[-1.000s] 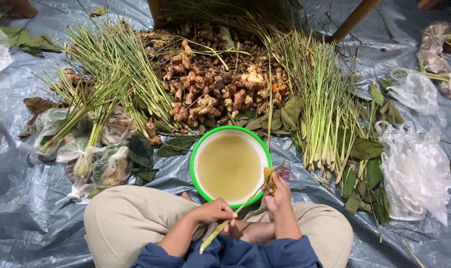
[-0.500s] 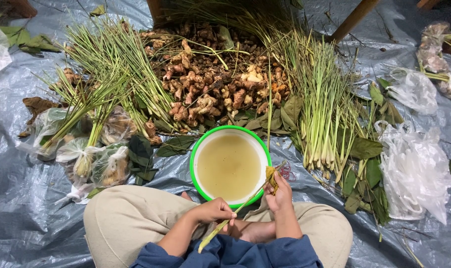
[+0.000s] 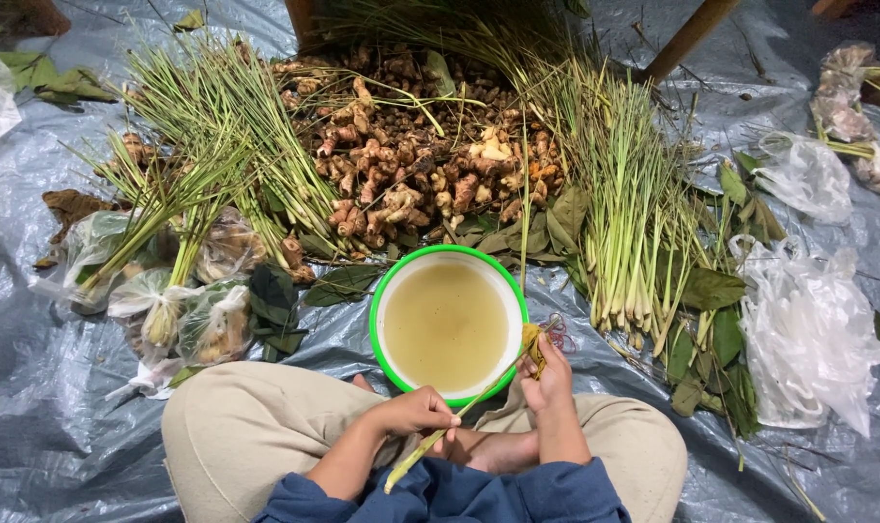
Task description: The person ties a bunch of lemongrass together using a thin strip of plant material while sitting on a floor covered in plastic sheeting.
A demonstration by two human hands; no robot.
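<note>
Nothing has shifted since the earlier frames: both hands sit as before over the lap. Left hand [image 3: 416, 412] is curled around a lemongrass stalk [image 3: 438, 436], whose tip reaches the right hand [image 3: 548, 378], pinched closed on its yellowed end at the rim of the green-edged bowl [image 3: 380, 291] of cloudy water. Lemongrass bundles [image 3: 634, 232], roots [image 3: 411, 165] and plastic bags [image 3: 808, 329] crowd the tarp [image 3: 33, 426], leaving open room at the far left.

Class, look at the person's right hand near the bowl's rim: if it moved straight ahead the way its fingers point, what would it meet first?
The right hand points up and away. It would probably first meet the red rubber bands, then the lemongrass bundle; depth is unclear.
</note>
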